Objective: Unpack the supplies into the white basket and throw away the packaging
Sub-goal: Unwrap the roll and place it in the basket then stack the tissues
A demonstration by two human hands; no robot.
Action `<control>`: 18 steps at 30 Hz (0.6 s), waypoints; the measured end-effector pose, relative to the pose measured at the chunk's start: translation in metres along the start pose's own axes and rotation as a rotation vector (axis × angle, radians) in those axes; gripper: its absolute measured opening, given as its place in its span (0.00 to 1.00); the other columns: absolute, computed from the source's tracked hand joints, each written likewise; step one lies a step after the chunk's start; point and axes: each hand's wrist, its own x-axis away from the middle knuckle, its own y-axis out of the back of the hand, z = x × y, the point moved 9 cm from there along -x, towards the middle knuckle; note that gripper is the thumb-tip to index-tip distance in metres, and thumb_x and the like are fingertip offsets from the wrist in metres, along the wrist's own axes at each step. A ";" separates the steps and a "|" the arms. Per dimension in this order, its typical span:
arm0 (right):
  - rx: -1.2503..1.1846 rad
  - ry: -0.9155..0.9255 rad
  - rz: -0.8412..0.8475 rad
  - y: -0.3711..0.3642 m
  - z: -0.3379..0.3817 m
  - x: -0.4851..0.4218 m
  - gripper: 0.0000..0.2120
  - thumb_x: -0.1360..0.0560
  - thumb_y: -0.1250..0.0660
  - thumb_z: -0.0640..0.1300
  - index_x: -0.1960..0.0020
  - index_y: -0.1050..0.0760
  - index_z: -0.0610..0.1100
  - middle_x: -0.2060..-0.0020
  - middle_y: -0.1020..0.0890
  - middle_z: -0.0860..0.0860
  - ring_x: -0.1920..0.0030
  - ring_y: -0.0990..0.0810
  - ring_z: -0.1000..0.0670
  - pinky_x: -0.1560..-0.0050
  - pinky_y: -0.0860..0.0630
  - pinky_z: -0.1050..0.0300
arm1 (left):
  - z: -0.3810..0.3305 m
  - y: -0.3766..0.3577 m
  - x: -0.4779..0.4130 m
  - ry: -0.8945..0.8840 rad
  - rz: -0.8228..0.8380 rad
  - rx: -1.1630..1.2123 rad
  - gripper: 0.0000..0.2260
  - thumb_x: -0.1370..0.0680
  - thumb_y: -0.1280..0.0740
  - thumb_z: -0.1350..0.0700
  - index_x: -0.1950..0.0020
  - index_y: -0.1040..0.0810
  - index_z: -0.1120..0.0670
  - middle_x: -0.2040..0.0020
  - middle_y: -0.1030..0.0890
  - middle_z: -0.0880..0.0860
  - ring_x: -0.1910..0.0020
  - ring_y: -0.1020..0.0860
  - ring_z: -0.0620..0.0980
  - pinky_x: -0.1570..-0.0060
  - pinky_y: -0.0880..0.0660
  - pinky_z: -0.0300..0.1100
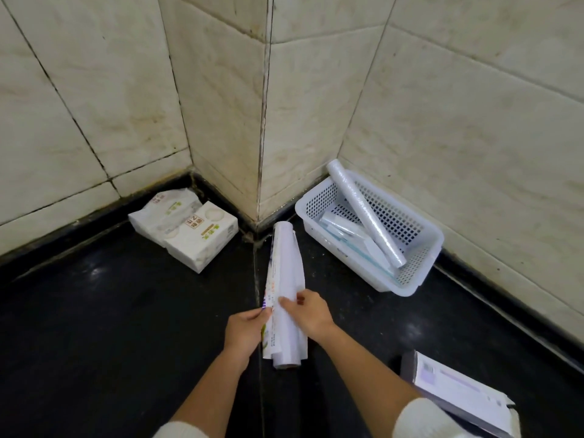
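A long white roll (286,248) in a printed wrapper lies on the dark floor, pointing from me toward the wall corner. My left hand (245,331) pinches the loose printed wrapper (268,330) at the roll's near left side. My right hand (308,312) grips the roll itself from the right. The white perforated basket (423,248) stands to the right against the wall. Inside it leans another white roll (366,213) across several flat packets (350,238).
Two wrapped packs of tissues (186,229) lie at the left wall's base. A grey cardboard box (461,393) with a printed label sits at the lower right by my right forearm. Tiled walls form a jutting corner straight ahead. The floor is dark and glossy.
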 end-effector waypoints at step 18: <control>-0.117 0.063 0.060 0.154 0.022 0.070 0.22 0.44 0.26 0.58 0.55 0.20 0.47 0.61 0.18 0.51 0.62 0.18 0.52 0.63 0.23 0.58 | -0.047 -0.015 0.000 -0.110 0.169 -0.554 0.25 0.26 0.31 0.53 0.31 0.31 0.55 0.39 0.23 0.56 0.45 0.22 0.54 0.49 0.25 0.44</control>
